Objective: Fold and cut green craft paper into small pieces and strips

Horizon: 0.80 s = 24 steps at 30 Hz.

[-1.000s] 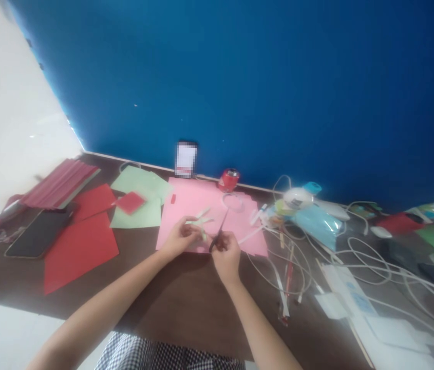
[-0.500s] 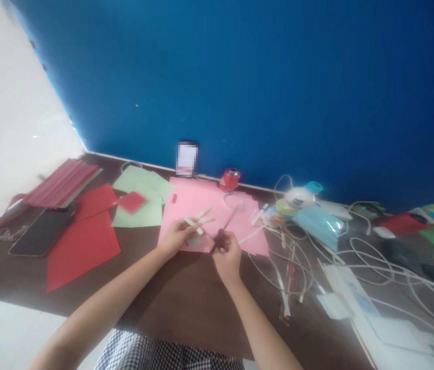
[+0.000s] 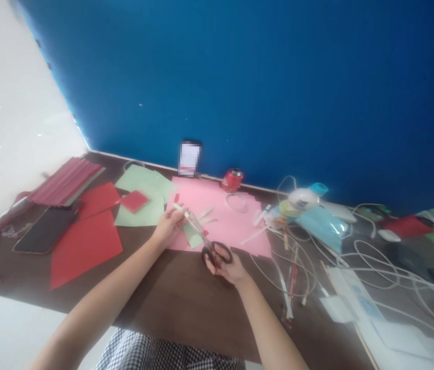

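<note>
1. Black-handled scissors [image 3: 211, 248] sit in the right hand [image 3: 225, 262], fingers through the loops; half a second ago the blades slanted up and to the right, and now they swing up and to the left toward the paper.
2. The right hand has dropped back toward the person, off the pink sheet [image 3: 224, 218] and onto the dark tabletop [image 3: 186, 303].
3. The left hand [image 3: 168, 226] pinches a pale green paper piece [image 3: 191, 234] over the near left edge of the pink sheet; it has shifted left and up since the earlier view.
4. I judge that the blades are now lined up on the green piece, so a cut looks set up; whether the blades are parted is too blurred to tell.
5. The scissors' long axis runs diagonally, handles near the person and tips pointing away and left, at the green piece.
6. Red sheets [image 3: 86, 246] and light green sheets [image 3: 143, 198] lie to the left, white cables [image 3: 355, 257] to the right.
</note>
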Motion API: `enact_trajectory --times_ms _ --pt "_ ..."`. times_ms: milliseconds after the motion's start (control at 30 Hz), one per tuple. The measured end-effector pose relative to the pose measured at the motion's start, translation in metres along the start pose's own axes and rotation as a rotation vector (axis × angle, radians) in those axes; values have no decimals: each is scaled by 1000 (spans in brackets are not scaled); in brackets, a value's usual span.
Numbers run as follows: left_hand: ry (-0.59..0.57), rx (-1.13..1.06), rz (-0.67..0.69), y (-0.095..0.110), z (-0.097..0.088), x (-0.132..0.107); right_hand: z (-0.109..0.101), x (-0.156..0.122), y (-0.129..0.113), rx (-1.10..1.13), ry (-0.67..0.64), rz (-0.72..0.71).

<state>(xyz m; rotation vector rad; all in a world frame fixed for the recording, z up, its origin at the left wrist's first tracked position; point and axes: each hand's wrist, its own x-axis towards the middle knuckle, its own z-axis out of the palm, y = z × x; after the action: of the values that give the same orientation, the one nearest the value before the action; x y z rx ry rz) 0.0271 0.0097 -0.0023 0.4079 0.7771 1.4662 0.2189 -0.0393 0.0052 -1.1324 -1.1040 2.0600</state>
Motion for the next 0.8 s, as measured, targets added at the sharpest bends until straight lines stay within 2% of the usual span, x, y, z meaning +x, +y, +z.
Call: enact_trajectory --times_ms 333,500,667,800 --pt "-14 -5 6 -1 -6 4 -1 1 2 -37 55 -55" --pt "-5 -2 10 1 -3 2 -4 1 5 54 91 -43" --pt "-52 53 -2 2 2 -4 -1 3 2 70 77 5" --pt "-129 157 -2 -2 4 -6 1 4 2 81 141 -33"
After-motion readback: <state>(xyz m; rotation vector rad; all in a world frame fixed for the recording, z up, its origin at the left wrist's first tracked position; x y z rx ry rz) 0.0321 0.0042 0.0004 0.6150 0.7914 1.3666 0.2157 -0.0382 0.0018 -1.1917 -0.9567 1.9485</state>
